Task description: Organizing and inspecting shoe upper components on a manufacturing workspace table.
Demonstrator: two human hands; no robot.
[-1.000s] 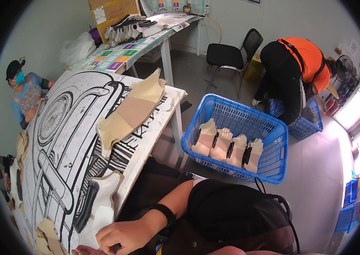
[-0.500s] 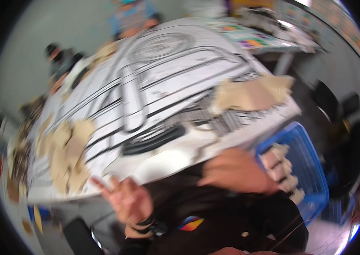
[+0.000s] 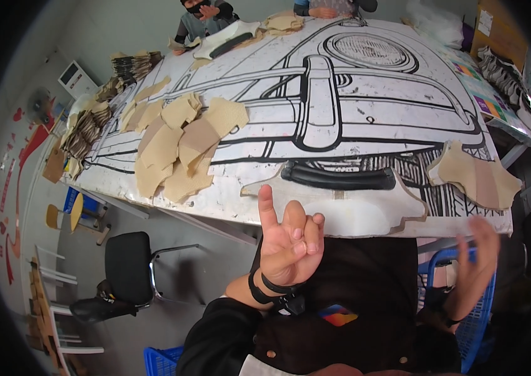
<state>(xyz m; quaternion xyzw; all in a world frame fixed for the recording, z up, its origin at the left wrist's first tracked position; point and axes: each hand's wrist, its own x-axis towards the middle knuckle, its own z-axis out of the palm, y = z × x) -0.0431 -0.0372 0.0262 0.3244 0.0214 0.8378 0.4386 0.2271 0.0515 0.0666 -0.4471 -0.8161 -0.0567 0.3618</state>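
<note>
My left hand is raised palm up over the table's near edge. Its index finger points up; the other fingers curl in to the thumb, and I see nothing between them. Beyond it lies a pale, wavy-edged board with a black padded bar along its far side. My right hand, smeared by motion, is lifted at the right with its fingers stretched and apart. It holds nothing visible and is nearest to a blue plastic basket. Tan corrugated cardboard pieces lie just beyond it.
A large table carries a black line drawing. Overlapping cardboard pieces are spread at its left. Two people are at the far side. A black chair stands at the left, and stacked pieces line the table's left end.
My view has turned, shifting the table's contents across the picture. My right hand has risen away from my body, fingers spreading. My left hand's middle, ring and little fingers have curled toward the thumb.
</note>
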